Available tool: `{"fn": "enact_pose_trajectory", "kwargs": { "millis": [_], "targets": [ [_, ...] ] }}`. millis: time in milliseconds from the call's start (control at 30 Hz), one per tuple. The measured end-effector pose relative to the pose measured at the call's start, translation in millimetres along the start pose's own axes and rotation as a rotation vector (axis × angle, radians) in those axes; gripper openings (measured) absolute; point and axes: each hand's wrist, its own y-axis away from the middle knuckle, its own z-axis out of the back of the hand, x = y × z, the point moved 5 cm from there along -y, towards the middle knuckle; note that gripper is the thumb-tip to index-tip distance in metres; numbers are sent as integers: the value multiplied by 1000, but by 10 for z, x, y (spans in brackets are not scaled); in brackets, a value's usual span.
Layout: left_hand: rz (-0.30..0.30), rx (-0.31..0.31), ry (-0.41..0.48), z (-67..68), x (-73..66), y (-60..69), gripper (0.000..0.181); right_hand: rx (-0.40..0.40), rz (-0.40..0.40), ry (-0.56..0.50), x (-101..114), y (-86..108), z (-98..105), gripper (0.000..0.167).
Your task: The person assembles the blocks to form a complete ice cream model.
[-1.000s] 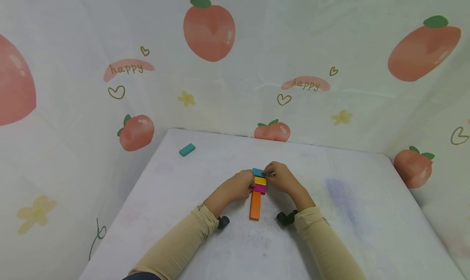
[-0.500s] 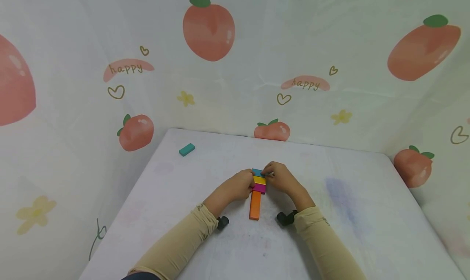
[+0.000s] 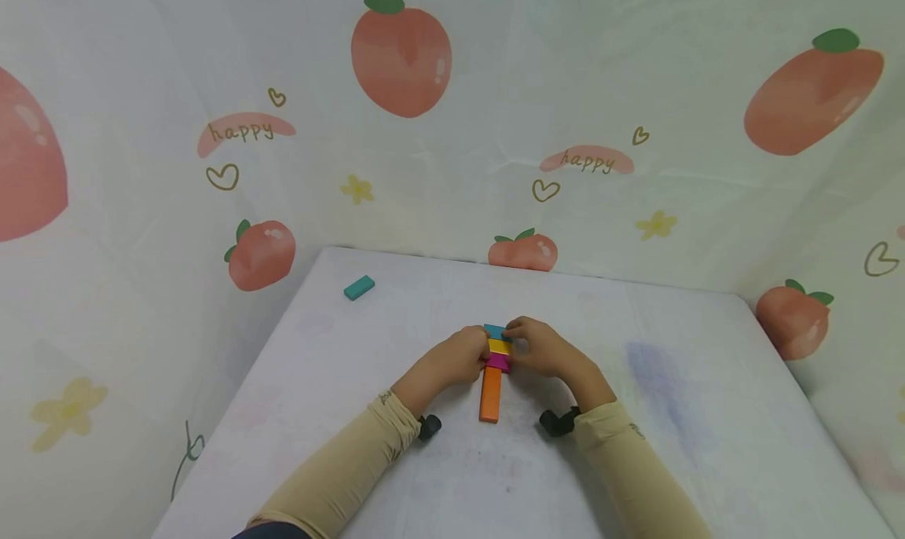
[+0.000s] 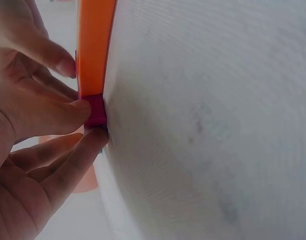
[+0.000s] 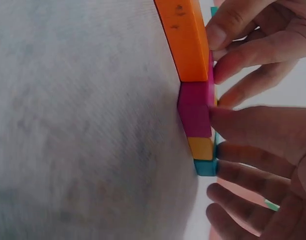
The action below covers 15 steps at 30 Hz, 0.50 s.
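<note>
A row of small blocks lies on the table in the head view: blue (image 3: 496,332) farthest, then yellow (image 3: 500,347), magenta (image 3: 498,362), and a lengthwise orange block (image 3: 490,396) nearest. My left hand (image 3: 458,356) has curled fingers at the row's left side; its thumb (image 4: 75,114) and fingertips pinch around the magenta block's end in the left wrist view. At the right side, my right hand (image 3: 544,349) touches the row. Its thumb (image 5: 242,122) meets the magenta block, with relaxed fingers beside the yellow and blue ends in the right wrist view.
A loose teal block (image 3: 359,287) lies toward the back left of the white table (image 3: 601,311). Behind the table hangs a fruit-printed cloth (image 3: 438,170). Black wrist camera mounts (image 3: 558,422) stick out under the sleeves.
My right hand has shifted slightly toward me, its thumb moving from the blue block down beside the magenta one. My left hand and the blocks have stayed nearly still.
</note>
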Motion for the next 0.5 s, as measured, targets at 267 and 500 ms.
{"fn": "enact_pose_trajectory", "kwargs": {
  "millis": [267,500],
  "targets": [
    [-5,5,-15,2,-2,-8,8,49,23,13,23,83,16,53],
    [1,6,-8,-7,6,-18,8,44,33,15,15,89,11,53]
  ]
}}
